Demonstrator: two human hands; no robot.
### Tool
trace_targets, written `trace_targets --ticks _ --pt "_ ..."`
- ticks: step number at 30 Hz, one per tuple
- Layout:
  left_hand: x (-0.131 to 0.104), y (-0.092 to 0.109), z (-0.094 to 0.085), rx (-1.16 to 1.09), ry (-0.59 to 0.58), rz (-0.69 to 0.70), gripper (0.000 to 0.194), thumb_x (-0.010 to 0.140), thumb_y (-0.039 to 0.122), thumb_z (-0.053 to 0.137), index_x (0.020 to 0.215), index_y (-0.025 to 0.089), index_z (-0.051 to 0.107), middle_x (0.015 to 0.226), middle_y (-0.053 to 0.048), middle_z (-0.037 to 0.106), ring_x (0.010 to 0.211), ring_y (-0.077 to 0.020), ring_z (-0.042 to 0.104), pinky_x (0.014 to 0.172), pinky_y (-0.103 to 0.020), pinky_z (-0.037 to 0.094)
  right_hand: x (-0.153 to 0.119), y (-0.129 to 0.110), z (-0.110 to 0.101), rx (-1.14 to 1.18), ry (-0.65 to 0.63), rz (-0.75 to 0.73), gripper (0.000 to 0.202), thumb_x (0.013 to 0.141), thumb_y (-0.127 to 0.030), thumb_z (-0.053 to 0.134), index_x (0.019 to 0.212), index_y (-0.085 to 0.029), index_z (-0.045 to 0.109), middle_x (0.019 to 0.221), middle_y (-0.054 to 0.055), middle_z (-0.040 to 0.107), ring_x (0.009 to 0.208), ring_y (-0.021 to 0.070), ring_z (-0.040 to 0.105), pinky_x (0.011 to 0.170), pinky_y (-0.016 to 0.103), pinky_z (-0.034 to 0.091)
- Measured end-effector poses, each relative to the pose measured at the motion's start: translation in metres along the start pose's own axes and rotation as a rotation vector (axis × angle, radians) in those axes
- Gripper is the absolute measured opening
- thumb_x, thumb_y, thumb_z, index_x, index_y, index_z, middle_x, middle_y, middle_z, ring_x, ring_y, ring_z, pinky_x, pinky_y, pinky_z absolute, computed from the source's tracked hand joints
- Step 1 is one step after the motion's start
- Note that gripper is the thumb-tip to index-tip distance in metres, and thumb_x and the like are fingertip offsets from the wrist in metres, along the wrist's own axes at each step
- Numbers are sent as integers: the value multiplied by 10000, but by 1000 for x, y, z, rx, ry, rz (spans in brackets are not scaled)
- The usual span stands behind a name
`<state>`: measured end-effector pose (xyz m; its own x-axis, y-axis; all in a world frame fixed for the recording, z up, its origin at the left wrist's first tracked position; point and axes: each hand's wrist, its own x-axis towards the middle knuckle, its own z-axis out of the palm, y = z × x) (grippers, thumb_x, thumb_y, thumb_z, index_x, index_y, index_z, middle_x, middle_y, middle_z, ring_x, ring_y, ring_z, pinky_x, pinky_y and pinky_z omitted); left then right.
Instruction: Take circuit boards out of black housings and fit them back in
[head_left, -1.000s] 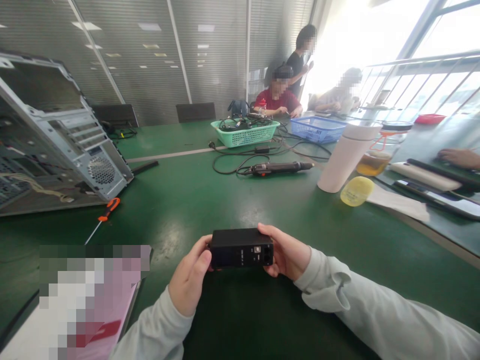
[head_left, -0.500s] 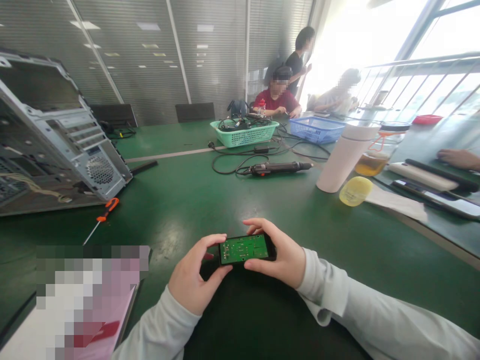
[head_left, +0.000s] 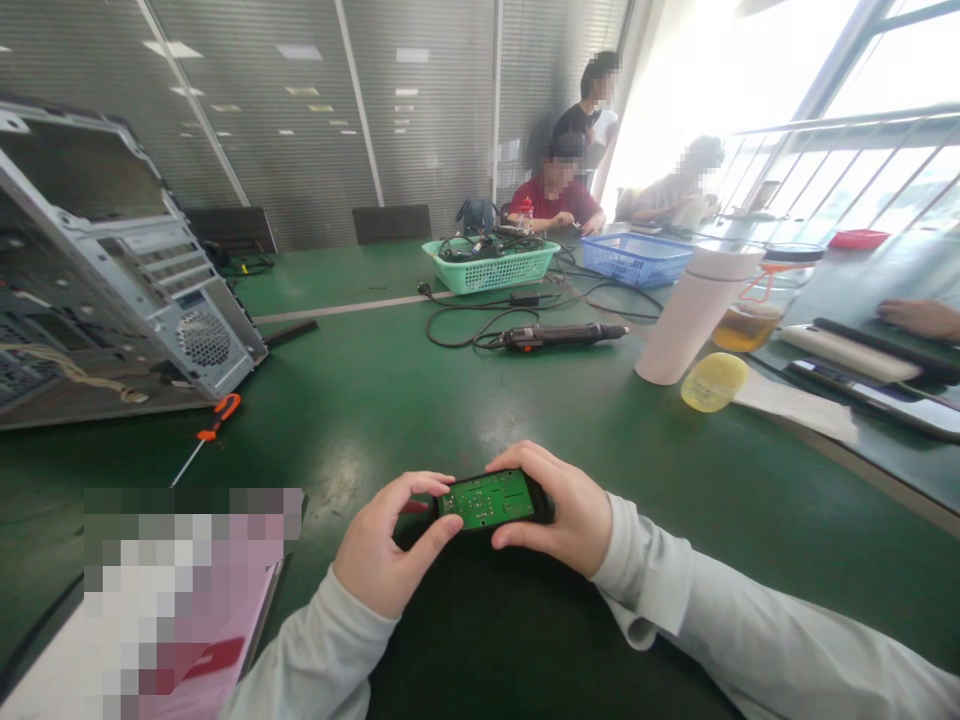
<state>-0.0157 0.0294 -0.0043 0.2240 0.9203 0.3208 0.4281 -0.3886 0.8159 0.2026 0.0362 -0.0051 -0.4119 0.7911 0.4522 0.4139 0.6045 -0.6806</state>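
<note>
Black rectangular case (head_left: 542, 502) is held crosswise at both ends; open upper face shows green circuit board (head_left: 491, 499).

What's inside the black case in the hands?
A green circuit board shows within the black case, held by the left hand and right hand. Anything beneath the board is covered.

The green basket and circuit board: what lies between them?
In the head view, black cable and part of a black tool lie between the green basket and the circuit board.
</note>
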Motion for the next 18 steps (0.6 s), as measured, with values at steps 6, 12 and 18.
trace_targets --ticks 6,12,18 --pt "-1 6 1 -75 25 -36 137 828 337 563 875 214 601 974 -48 699 920 -209 637 794 -321 482 2 -7 -1 68 -47 165 445 779 -560 641 974 -163 592 803 17 590 680 135 517 609 248 385" --pt "-2 12 1 -127 26 -70 137 831 343 554 857 215 592 832 -9 681 787 -188 643 741 -290 474 2 -14 -1 123 -61 251 395 742 -510 662 925 -166 594 717 -11 549 612 112 462 570 234 360" --pt "-2 14 3 -219 45 -123 136 842 346 535 835 214 568 743 16 643 704 -162 619 694 -270 461 2 -19 -3 141 -78 270 344 764 -475 638 902 -175 540 692 -25 521 600 109 444 579 233 359"
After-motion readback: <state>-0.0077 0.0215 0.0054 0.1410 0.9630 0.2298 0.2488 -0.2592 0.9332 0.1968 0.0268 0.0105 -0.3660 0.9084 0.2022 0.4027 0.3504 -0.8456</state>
